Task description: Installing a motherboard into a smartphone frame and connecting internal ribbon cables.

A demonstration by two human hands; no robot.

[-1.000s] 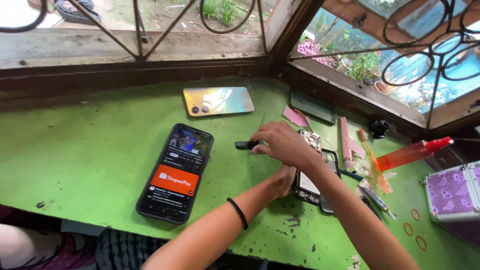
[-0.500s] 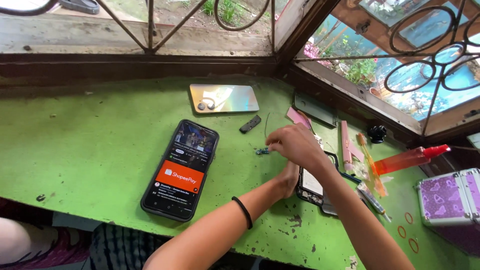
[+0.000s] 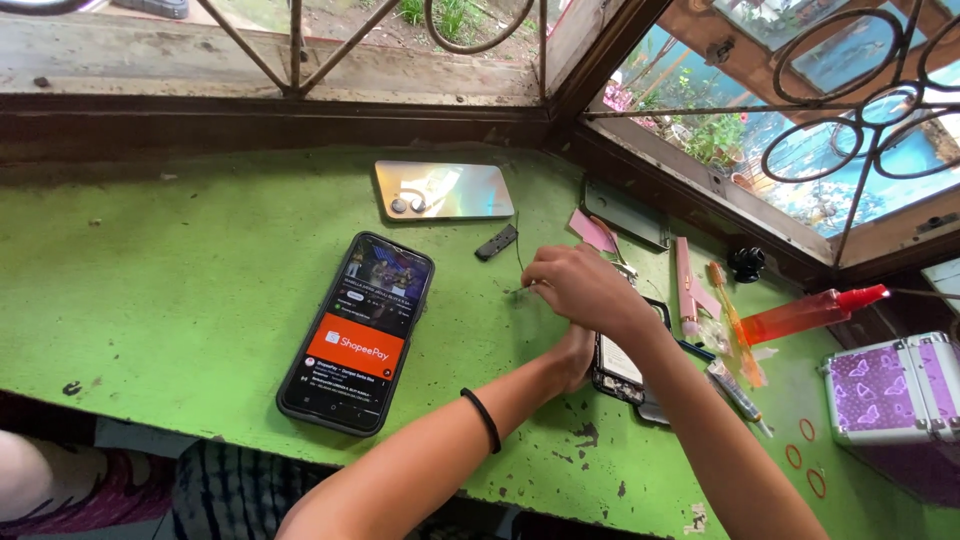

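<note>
The right hand (image 3: 580, 290) pinches a small thin metal tool (image 3: 520, 293) at its fingertips, just above the worn green tabletop (image 3: 180, 280). The left hand (image 3: 575, 355), fingers pressed flat, holds down the opened phone (image 3: 625, 365) right beneath it. A short flat black strip (image 3: 496, 242) lies near the fingers, beyond them.

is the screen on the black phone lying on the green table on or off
On. The black phone lies face up on the green table, its screen lit with a picture above and an orange band below.

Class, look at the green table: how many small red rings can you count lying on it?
3, all at the table's near right corner below the purple case: one uppermost, one beside it, one nearest the edge. More may be hidden.
</note>
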